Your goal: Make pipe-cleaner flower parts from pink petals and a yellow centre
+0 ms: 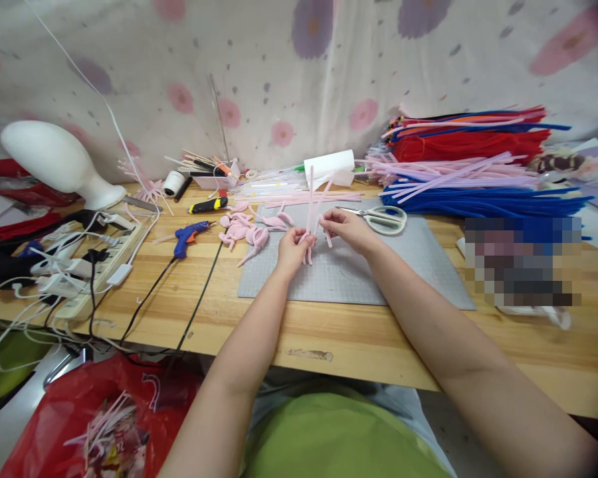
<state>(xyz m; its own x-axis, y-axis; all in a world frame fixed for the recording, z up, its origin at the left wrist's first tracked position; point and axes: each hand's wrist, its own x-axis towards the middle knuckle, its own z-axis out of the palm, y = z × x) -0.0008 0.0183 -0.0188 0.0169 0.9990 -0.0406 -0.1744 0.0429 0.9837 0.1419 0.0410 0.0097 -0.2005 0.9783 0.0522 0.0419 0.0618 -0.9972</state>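
Note:
My left hand (295, 251) is closed around pink pipe cleaners (311, 196), whose long ends stick up above the fingers and short ends poke out below. Close by on the right, my right hand (346, 228) pinches another pink pipe cleaner (325, 192) between thumb and fingers. Both hands are over the grey cutting mat (349, 282). Left of them lie several curled pink pipe cleaner shapes (239, 229). White-handled scissors (386, 220) rest on the mat just beyond my right hand.
A blue glue gun (185, 239) and a yellow-black cutter (208, 205) lie left. Further left are a cabled power strip (107, 262) and a white foam head (54, 156). Pipe cleaner bundles (478, 199) are stacked back right. A red bag (44, 425) hangs below the table edge.

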